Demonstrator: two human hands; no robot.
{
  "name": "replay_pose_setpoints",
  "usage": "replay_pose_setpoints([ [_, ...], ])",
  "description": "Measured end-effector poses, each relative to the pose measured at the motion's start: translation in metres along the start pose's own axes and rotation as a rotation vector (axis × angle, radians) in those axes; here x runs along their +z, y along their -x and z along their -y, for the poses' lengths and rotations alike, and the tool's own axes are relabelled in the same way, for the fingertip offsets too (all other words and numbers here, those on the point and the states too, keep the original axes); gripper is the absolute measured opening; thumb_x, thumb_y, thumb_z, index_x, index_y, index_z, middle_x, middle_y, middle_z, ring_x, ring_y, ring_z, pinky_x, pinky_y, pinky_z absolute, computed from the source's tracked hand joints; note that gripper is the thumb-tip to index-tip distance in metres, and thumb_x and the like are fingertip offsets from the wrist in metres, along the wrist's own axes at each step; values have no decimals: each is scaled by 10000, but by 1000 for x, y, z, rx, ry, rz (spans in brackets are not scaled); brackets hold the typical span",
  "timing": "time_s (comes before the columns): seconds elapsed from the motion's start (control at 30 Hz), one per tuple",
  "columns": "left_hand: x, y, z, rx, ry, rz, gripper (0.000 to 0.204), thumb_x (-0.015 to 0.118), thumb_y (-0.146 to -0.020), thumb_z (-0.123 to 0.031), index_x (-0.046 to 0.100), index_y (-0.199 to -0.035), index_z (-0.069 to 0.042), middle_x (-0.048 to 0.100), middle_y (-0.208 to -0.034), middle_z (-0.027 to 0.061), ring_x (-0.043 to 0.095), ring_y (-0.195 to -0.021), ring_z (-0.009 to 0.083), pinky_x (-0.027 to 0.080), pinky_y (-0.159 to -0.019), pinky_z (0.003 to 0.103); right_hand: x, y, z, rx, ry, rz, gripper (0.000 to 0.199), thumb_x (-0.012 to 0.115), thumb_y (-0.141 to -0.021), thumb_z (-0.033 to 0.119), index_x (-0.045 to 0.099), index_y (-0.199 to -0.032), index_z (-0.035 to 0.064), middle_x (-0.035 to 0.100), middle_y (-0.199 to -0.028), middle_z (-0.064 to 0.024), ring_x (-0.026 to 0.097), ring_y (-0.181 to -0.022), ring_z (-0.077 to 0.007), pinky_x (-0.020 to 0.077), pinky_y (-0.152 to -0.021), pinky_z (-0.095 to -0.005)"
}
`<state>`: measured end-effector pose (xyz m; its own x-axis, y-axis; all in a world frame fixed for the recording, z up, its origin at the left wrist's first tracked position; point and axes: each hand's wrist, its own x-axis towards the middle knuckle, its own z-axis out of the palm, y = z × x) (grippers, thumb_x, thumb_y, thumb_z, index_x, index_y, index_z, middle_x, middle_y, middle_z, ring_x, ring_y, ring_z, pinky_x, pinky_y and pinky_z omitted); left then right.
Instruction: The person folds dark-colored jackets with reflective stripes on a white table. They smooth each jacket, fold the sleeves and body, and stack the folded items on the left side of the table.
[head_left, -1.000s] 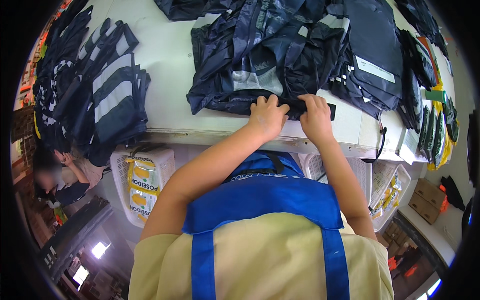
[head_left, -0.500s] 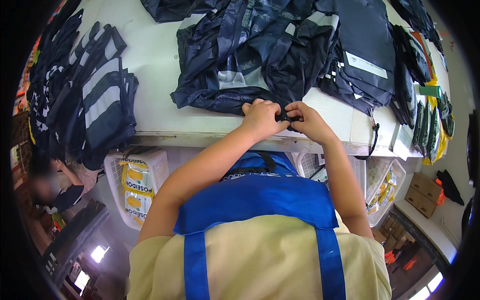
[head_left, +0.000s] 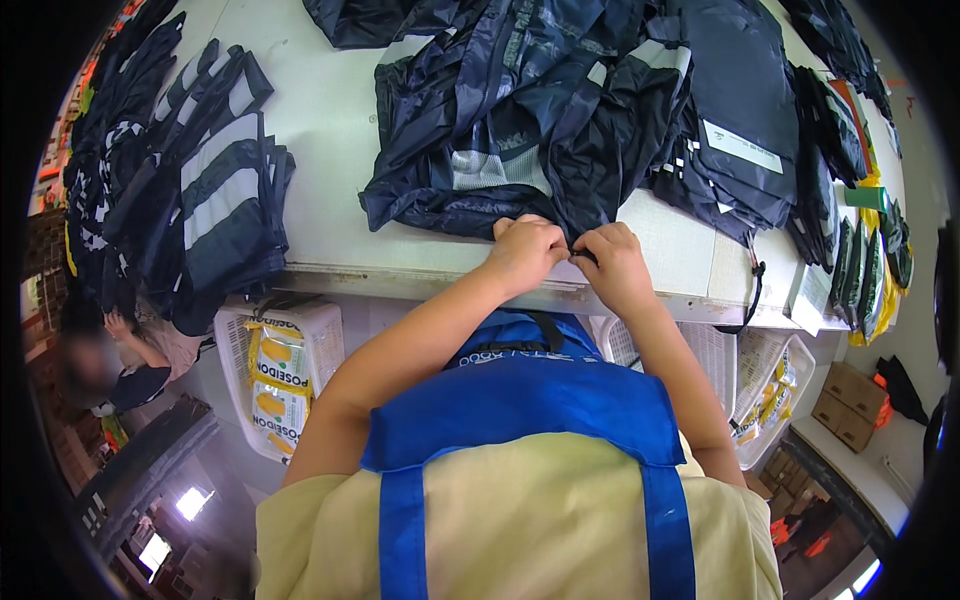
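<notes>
The left hand (head_left: 528,257) and right hand (head_left: 614,264) both pinch the crumpled shiny dark-navy garment (head_left: 600,140) on the white worktop (head_left: 325,160); probably slippery, it could escape if either grip loosens.

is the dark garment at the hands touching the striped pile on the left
Apart: the head view shows white tabletop between the garment and the striped pile.

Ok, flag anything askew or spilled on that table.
A black cord dangles over the front edge of the white table, right of the right hand, so it looks stray. No spill is visible.
</notes>
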<state>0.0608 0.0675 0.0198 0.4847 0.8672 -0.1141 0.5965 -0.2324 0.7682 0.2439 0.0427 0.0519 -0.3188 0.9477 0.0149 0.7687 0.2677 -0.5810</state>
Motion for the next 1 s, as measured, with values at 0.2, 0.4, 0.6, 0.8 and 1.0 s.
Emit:
replay_pose_setpoints([
  [0.2,-29,10,-15,-33,-152,-180,56,707,-744,-199,669,-726,-161,600,-960,15,516,-983,270,349,-800,448,-10,5,4,48,-114,-153,122,735,-686,52,638,-750,15,586,-874,-116,582,-822,-311,474,-727,-393],
  [0.4,-116,44,52,-299,-409,-367,51,707,-757,-147,663,-762,-123,573,-1021,30,515,-985,287,392,-787,448,-42,23,-36,178,-234,-187,94,710,-730,13,641,-792,-2,597,-878,-103,592,-759,-233,476,-682,-322],
  [0.6,-111,12,-18,96,-380,-295,639,775,-678,-197,491,-1235,-63,492,-1286,168,455,-1211,372,359,-1019,468,-70,0,-16,385,-701,210,109,632,-869,92,639,-905,-10,591,-786,-6,509,-751,-80,426,-679,-237],
  [0.8,-63,-47,-70,147,91,148,350,675,-807,-318,623,-1013,-40,646,-841,156,617,-800,322,469,-732,375,-96,-29,-15,43,-538,91,143,654,-835,58,641,-962,-6,620,-932,-45,564,-845,-125,454,-772,-261],
  [1.0,-80,-57,-59,-152,463,305,197,606,-911,-193,630,-866,-3,532,-715,-55,450,-709,45,378,-674,226,-116,61,-207,609,317,-701,447,666,-848,211,552,-1254,64,553,-1258,-155,506,-1170,-340,386,-1004,-409],
])
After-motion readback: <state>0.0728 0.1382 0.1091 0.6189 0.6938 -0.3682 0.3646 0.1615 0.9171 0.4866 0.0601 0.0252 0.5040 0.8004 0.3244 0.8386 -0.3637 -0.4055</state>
